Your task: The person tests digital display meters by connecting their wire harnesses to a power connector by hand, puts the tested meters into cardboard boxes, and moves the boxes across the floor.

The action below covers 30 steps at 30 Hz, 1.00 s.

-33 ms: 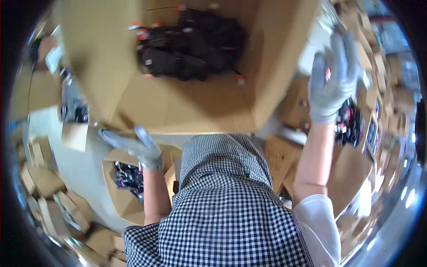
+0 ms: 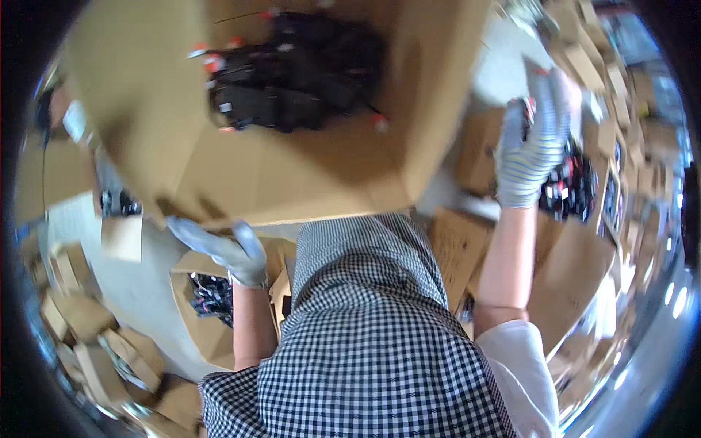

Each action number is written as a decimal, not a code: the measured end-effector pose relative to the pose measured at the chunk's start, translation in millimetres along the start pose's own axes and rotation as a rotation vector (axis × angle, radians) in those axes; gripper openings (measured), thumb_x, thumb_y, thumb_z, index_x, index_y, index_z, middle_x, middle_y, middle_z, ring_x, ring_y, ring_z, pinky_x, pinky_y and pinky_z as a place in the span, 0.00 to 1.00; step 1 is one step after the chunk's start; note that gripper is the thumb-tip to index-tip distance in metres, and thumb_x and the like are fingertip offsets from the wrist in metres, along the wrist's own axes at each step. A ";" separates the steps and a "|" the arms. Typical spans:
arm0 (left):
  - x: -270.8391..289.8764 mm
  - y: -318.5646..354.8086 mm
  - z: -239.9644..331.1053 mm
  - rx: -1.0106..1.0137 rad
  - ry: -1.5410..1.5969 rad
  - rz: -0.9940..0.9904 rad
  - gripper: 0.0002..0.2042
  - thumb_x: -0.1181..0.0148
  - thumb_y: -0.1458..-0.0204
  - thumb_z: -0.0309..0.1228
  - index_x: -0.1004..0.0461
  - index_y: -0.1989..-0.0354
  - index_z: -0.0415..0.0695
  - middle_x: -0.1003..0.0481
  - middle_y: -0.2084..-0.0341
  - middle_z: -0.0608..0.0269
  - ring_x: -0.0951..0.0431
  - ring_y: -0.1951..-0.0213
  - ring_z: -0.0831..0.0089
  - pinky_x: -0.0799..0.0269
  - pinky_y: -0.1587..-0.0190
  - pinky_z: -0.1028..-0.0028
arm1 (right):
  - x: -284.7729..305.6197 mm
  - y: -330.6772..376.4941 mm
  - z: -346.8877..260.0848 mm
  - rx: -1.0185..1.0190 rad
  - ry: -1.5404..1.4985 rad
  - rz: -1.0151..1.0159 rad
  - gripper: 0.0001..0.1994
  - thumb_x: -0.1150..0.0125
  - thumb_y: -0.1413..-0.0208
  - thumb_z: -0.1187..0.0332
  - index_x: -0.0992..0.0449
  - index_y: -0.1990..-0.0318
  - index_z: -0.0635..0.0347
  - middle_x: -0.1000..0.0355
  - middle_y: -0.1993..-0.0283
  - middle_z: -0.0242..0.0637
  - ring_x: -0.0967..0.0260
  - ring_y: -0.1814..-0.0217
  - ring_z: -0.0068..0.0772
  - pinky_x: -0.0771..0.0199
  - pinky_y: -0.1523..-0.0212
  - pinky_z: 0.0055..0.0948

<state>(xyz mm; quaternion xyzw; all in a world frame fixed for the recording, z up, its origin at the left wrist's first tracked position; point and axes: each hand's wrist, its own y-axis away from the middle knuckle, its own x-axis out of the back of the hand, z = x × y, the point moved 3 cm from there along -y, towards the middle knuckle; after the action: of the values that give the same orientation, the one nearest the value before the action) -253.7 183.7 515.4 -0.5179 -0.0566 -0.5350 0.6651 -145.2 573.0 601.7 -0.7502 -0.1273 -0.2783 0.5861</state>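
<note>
- Cardboard dominates the view: a large open carton (image 2: pixel 292 168) fills the upper middle, tipped so that you look into it, with a heap of black parts with red tips (image 2: pixel 292 80) lying against its far inner wall.
- Your left hand (image 2: pixel 223 248), in a pale knit glove, sits at the carton's lower left edge; the fingers are spread flat under or against the flap rather than curled, so it props the box and pinches nothing.
- Your right hand (image 2: pixel 533 142), in a striped grey glove, is raised just beside the carton's right wall, fingers extended upward; whether it touches the wall or closes on anything cannot be told from this view.
- Your checked apron (image 2: pixel 365 336) presses close to the carton's near side, likely sharing the load.
- Below the left hand, a smaller open box (image 2: pixel 201 321) on the floor holds similar dark parts; another batch (image 2: pixel 573 186) lies in a box behind the right wrist.
- To handle this well, judge the weight as sitting toward the far wall: bring both palms firmly onto opposite sides, keep the tilt shallow and change it slowly, so the loose parts do not slide out all at once.
</note>
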 end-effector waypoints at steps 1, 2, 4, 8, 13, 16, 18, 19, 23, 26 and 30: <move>6.7 4.8 26.4 -0.355 0.000 -0.162 0.40 0.41 0.54 0.45 0.53 0.37 0.38 0.50 0.39 0.45 0.55 0.36 0.47 0.65 0.36 0.50 | 8.4 63.9 37.9 -0.248 -0.036 -0.125 0.18 0.42 0.54 0.74 0.29 0.52 0.62 0.32 0.50 0.47 0.36 0.45 0.46 0.39 0.43 0.37; 1.8 11.0 35.2 -0.397 0.051 -0.207 0.40 0.41 0.54 0.45 0.53 0.37 0.38 0.50 0.39 0.45 0.55 0.36 0.47 0.65 0.36 0.50 | 16.5 135.2 71.1 -0.503 -0.077 -0.222 0.18 0.43 0.54 0.75 0.29 0.51 0.64 0.32 0.50 0.48 0.36 0.46 0.45 0.39 0.43 0.35; 0.4 11.5 47.6 -0.707 -0.051 -0.494 0.40 0.44 0.55 0.55 0.49 0.38 0.43 0.48 0.39 0.50 0.55 0.36 0.46 0.67 0.38 0.44 | 45.5 271.4 76.7 -1.109 -0.070 -0.558 0.14 0.46 0.50 0.73 0.29 0.55 0.68 0.29 0.55 0.50 0.32 0.50 0.43 0.35 0.47 0.33; 4.7 -12.4 39.7 -0.886 -0.304 -0.461 0.39 0.48 0.59 0.65 0.39 0.44 0.49 0.41 0.42 0.56 0.47 0.39 0.49 0.63 0.40 0.41 | 102.6 530.9 26.0 -1.283 -0.119 -0.952 0.06 0.47 0.48 0.69 0.27 0.66 0.61 0.30 0.70 0.36 0.32 0.69 0.29 0.31 0.66 0.27; -10.1 -48.2 33.6 -1.117 -0.574 -0.720 0.30 0.54 0.50 0.59 0.38 0.44 0.51 0.35 0.47 0.56 0.39 0.44 0.56 0.50 0.41 0.49 | 125.1 711.8 -72.0 -1.800 -0.254 -1.117 0.10 0.50 0.51 0.62 0.26 0.70 0.57 0.28 0.73 0.44 0.30 0.72 0.46 0.30 0.69 0.40; -50.2 -27.7 45.9 -1.299 -0.642 -0.811 0.27 0.54 0.47 0.54 0.38 0.45 0.50 0.35 0.48 0.55 0.37 0.46 0.56 0.47 0.42 0.52 | 68.5 678.3 -50.9 -1.189 -0.182 -1.577 0.09 0.47 0.55 0.65 0.26 0.69 0.60 0.27 0.71 0.48 0.31 0.70 0.55 0.30 0.65 0.46; -83.1 -0.3 65.0 -1.305 -0.657 -0.877 0.26 0.53 0.48 0.53 0.37 0.46 0.50 0.34 0.48 0.55 0.37 0.46 0.56 0.46 0.43 0.52 | 23.8 684.3 -20.9 -1.526 -0.242 -1.523 0.14 0.46 0.54 0.64 0.28 0.62 0.62 0.28 0.64 0.53 0.31 0.62 0.58 0.31 0.59 0.46; -119.8 23.9 80.4 -1.309 -0.627 -0.921 0.26 0.52 0.49 0.52 0.37 0.46 0.50 0.34 0.49 0.55 0.36 0.47 0.56 0.46 0.43 0.52 | 14.3 732.2 -11.2 -1.534 -0.108 -1.411 0.18 0.46 0.53 0.63 0.31 0.55 0.62 0.31 0.56 0.55 0.34 0.55 0.57 0.34 0.53 0.45; -270.2 160.7 161.5 -1.289 -0.606 -1.084 0.25 0.51 0.50 0.50 0.36 0.48 0.49 0.33 0.51 0.55 0.35 0.48 0.56 0.44 0.45 0.52 | -44.8 850.1 51.9 -1.499 0.184 -1.369 0.30 0.45 0.52 0.63 0.43 0.40 0.59 0.44 0.39 0.54 0.48 0.36 0.51 0.47 0.38 0.41; -375.6 257.1 210.8 -1.269 -0.714 -1.136 0.24 0.50 0.52 0.49 0.36 0.49 0.49 0.33 0.52 0.56 0.35 0.49 0.56 0.43 0.46 0.53 | -113.2 856.8 92.7 -1.403 0.154 -1.247 0.30 0.43 0.52 0.64 0.44 0.41 0.60 0.45 0.38 0.52 0.48 0.36 0.50 0.48 0.37 0.41; -463.9 307.0 221.0 -1.233 -0.820 -1.131 0.23 0.48 0.53 0.47 0.35 0.50 0.48 0.32 0.54 0.56 0.34 0.50 0.57 0.42 0.48 0.53 | -144.4 896.3 141.4 -1.242 0.071 -1.107 0.31 0.40 0.55 0.68 0.43 0.41 0.62 0.44 0.39 0.50 0.46 0.38 0.51 0.45 0.40 0.40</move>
<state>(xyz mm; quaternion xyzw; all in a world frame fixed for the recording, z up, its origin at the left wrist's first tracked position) -106.8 618.8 131.5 -0.8235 -0.2369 -0.4904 -0.1589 239.1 475.4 -227.2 -0.7566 -0.2826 -0.5696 -0.1524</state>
